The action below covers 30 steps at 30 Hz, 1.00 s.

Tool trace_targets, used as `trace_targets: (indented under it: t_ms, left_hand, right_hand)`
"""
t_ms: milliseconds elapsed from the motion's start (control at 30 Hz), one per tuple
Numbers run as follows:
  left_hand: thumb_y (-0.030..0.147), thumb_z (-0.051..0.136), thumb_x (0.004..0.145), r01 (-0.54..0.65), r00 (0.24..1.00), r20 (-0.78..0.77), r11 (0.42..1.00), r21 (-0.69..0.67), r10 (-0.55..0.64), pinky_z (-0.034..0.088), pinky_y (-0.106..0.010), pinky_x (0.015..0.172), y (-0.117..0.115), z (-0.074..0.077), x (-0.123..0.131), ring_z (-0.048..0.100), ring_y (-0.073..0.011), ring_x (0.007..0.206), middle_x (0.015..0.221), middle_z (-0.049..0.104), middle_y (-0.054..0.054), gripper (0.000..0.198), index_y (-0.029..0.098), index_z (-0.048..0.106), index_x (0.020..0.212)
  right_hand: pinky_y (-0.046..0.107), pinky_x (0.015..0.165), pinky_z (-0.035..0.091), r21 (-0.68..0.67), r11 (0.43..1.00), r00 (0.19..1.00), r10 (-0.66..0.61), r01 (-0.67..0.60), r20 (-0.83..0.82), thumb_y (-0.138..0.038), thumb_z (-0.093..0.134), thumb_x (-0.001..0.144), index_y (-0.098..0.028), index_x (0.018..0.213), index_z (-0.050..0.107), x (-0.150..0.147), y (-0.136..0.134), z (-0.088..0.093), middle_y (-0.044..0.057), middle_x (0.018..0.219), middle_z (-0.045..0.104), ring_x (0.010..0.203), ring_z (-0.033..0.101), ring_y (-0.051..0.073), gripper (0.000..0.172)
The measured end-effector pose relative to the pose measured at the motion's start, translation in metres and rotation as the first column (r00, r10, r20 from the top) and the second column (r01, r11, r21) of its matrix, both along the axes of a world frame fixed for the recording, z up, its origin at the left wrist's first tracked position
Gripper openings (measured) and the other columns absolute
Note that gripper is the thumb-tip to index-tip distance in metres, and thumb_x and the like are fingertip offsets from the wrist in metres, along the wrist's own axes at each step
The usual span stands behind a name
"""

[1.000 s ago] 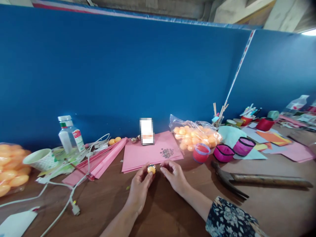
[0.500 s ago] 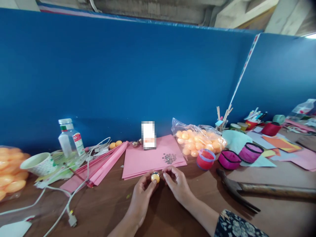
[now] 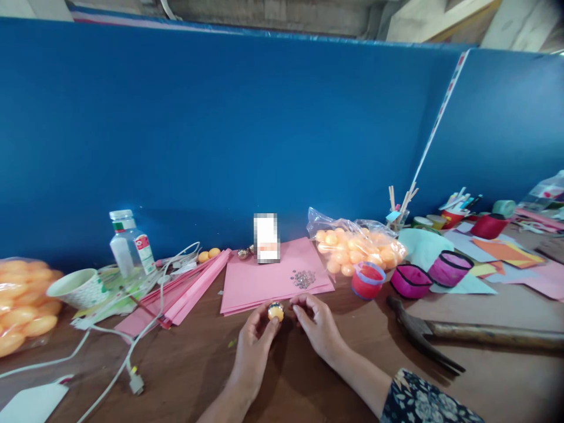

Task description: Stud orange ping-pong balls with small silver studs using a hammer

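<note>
Between the thumb and fingers of my left hand (image 3: pixel 255 341) is an orange plastic ball (image 3: pixel 276 314) with shiny dark and metallic pieces around its upper part. Just to its right, slightly apart from it, is my right hand (image 3: pixel 318 326). Its thumb and forefinger are pinched together; whatever they hold is too small to make out. Beyond the hands, a pile of small silvery beads or studs (image 3: pixel 303 279) lies on a stack of pink sheets (image 3: pixel 251 288).
A clear bag of orange balls (image 3: pixel 348 249) stands behind a red cup (image 3: pixel 368 281). At right lies a claw hammer (image 3: pixel 484 333), near magenta fabric holders (image 3: pixel 411 282). Leftward are a paper cup (image 3: pixel 79 288), a bottle (image 3: pixel 132 247), white cables (image 3: pixel 132 358) and another bag of balls (image 3: pixel 26 305).
The view has shifted slightly. Both hands keep nearly the same pose, and the ball seems turned a little, with more of its shiny top showing.
</note>
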<state>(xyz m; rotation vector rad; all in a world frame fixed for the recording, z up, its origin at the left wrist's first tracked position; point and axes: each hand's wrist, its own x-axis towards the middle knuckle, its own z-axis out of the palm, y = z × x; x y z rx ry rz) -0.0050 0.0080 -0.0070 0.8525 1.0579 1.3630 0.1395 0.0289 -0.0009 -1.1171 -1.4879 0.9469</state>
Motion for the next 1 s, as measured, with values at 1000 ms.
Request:
trace_targets:
  t_ms: [1000]
  left_hand:
    - [0.03, 0.062, 0.07, 0.032, 0.995, 0.094, 0.999, 0.005, -0.032, 0.043, -0.038, 0.09, -0.002, 0.007, 0.002, 0.057, -0.0221, 0.1, 0.108, 0.062, -0.009, 0.048, 0.018, 0.051, 0.115]
  right_hand:
    - [0.02, 0.051, 0.04, -0.067, 0.992, 0.989, 0.105, -0.112, -0.101, -0.026, 0.052, 0.076, -0.018, 0.076, 0.056, -0.002, -0.004, 0.011, -0.002, 0.062, 0.053, 0.054, 0.046, 0.01, 0.009]
